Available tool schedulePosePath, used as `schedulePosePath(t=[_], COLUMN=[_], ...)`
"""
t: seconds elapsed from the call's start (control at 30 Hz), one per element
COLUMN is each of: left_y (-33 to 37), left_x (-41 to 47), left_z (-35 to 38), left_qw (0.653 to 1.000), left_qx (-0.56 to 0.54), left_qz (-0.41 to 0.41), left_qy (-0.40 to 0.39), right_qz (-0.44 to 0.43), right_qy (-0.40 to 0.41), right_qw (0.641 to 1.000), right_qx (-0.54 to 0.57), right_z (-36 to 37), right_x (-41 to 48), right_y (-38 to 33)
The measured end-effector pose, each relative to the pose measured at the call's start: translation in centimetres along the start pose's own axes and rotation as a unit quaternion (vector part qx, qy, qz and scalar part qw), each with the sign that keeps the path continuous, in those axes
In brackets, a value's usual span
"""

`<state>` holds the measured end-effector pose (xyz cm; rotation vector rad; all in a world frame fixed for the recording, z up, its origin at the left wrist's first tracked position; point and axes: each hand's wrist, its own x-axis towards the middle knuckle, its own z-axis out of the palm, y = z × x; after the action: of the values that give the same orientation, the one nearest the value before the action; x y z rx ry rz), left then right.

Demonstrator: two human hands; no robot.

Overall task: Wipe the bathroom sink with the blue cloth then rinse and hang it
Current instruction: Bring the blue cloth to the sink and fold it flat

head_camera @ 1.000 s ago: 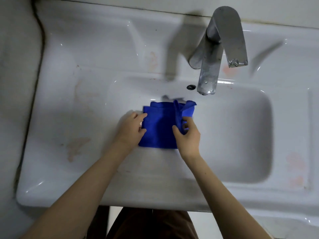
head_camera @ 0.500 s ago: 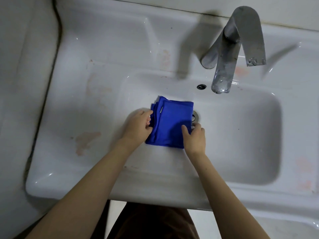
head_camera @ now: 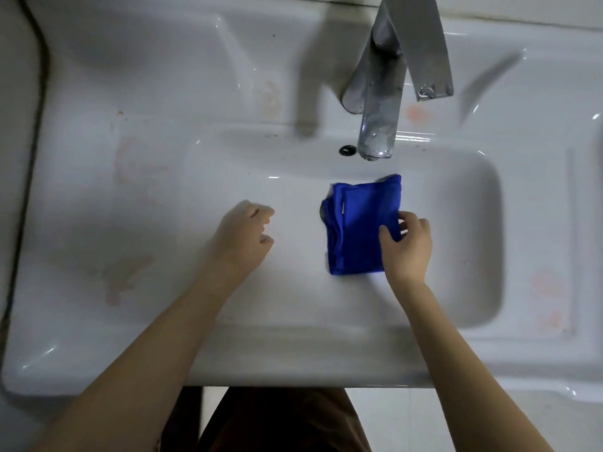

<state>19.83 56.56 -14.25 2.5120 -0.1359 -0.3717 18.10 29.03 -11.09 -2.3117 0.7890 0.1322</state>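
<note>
Cloth (head_camera: 362,230), blue, folded into a thick pad, lies on the basin floor of the sink (head_camera: 98,321), below the faucet (head_camera: 378,102) spout, partly over the drain (head_camera: 323,210). Right hand (head_camera: 406,247) has it: thumb on top, fingers curled at the right edge, so the grip is closed on the cloth. Left hand (head_camera: 243,236) is well apart to the left, fingers loosely curled, holding nothing; it's blurred, so probably moving. Half a second ago both hands were on the cloth; now only the right is. Folding looks finished and one-handed wiping is likely starting. Stains on the rim are untouched. Rinse and hang are not yet done.
</note>
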Motion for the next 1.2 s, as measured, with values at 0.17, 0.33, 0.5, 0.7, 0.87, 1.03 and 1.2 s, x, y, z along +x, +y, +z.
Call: schedulePosePath(t=[0.17, 0.33, 0.5, 0.7, 0.87, 1.03, 1.2], left_y=[0.1, 0.0, 0.2, -0.9, -0.9, -0.1, 2.0], left_x=[-0.1, -0.2, -0.8, -1.1, -1.2, -1.2, -2.6], left_z=[-0.1, 0.1, 0.3, 0.6, 0.6, -1.0, -6.2], left_qw=[1.0, 1.0, 0.995, 0.967, 0.959, 0.961, 0.993], left_qx=[-0.028, -0.021, 0.088, 0.24, 0.27, 0.254, 0.093], left_qz=[-0.014, -0.011, 0.037, 0.08, 0.075, 0.055, -0.013], left_qy=[-0.005, -0.001, -0.003, -0.004, -0.04, -0.096, -0.071], right_qz=[-0.157, -0.217, -0.139, 0.012, 0.12, 0.028, 0.006], right_qy=[-0.088, -0.16, -0.085, -0.149, -0.17, -0.158, -0.203], right_qw=[0.978, 0.944, 0.986, 0.985, 0.977, 0.982, 0.962], right_qx=[-0.105, -0.189, -0.047, -0.092, 0.053, 0.095, 0.184], right_z=[3.4, 5.1, 2.3, 3.5, 4.9, 4.7, 2.2], right_x=[-3.0, -4.1, -2.3, -0.3, -0.1, -1.3, -3.7], right_y=[-2.4, -2.4, -2.4, -2.0, -2.5, -4.0, -7.1])
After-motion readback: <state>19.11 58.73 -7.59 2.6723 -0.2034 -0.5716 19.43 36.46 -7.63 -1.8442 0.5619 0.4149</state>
